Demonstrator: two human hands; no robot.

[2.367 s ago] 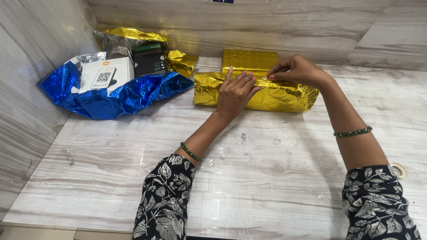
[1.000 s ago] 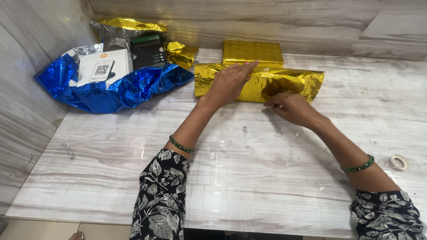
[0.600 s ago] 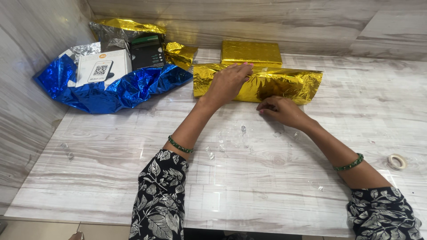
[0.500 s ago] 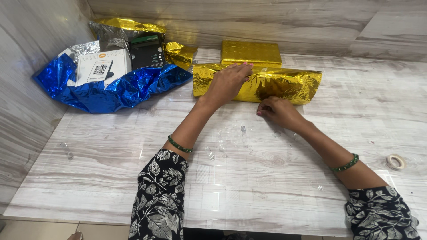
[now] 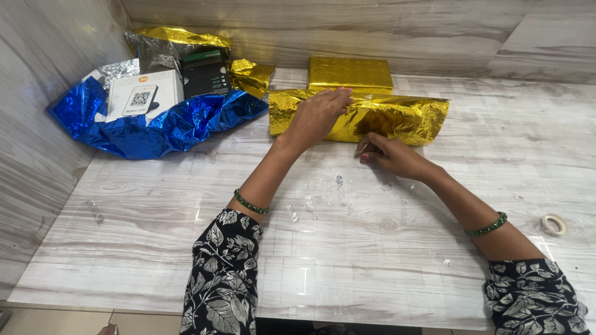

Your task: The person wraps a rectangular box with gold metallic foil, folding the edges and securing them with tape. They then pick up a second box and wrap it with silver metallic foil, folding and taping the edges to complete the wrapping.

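Note:
A long parcel in gold foil paper (image 5: 403, 118) lies across the far middle of the pale wood-grain table (image 5: 186, 248). My left hand (image 5: 316, 118) presses flat on its top, holding the foil down. My right hand (image 5: 388, 154) rests on the table just in front of the parcel, fingers pinched together at the foil's lower edge; whether it holds anything small is too hard to tell. A second, smaller gold-wrapped box (image 5: 351, 73) sits right behind the parcel against the wall.
Crumpled blue foil (image 5: 155, 127) lies at the far left with a white box (image 5: 144, 94) and a dark box (image 5: 207, 72) on it, plus loose gold foil (image 5: 251, 75). A tape roll (image 5: 552, 224) sits at the right edge. Small clear scraps dot the table's middle.
My right hand left the parcel's top, came down to the table in front of it and slid left toward the foil's lower edge. The left hand stayed on the parcel.

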